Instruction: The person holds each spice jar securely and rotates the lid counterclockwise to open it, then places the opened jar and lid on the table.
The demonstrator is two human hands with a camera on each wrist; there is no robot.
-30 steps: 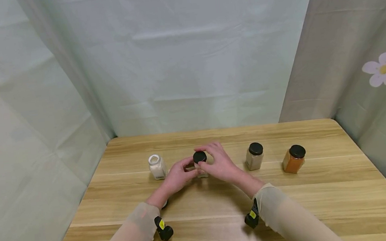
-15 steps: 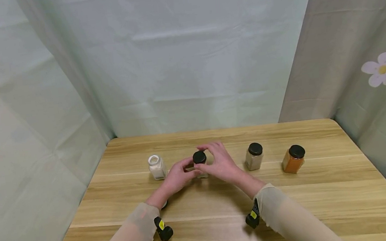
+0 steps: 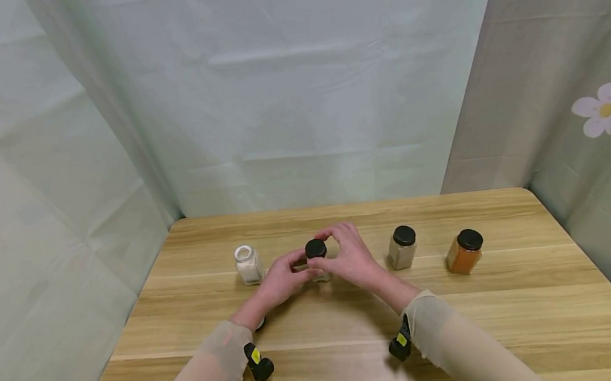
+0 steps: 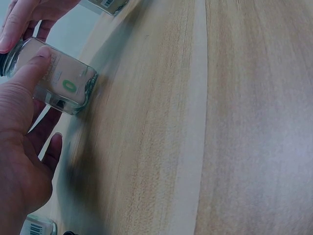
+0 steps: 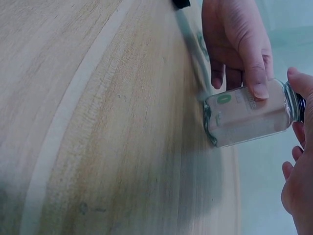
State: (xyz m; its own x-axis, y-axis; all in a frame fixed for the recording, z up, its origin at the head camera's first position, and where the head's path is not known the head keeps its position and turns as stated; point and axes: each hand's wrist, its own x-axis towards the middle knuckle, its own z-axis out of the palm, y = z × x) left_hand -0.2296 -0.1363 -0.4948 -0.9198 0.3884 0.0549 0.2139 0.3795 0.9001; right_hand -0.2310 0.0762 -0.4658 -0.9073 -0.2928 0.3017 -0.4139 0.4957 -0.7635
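The jar [image 5: 247,121] stands up straight, toward the far edge of the counter [image 3: 489,210]. The left hand [image 3: 282,280] grips its side, and the right hand [image 3: 352,259] pinches the lid [image 3: 315,248] on top.

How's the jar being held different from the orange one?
The held jar looks pale inside; the orange jar looks orange. The left hand grips the held jar; no hand touches the orange jar. Both are see-through and wear a black lid.
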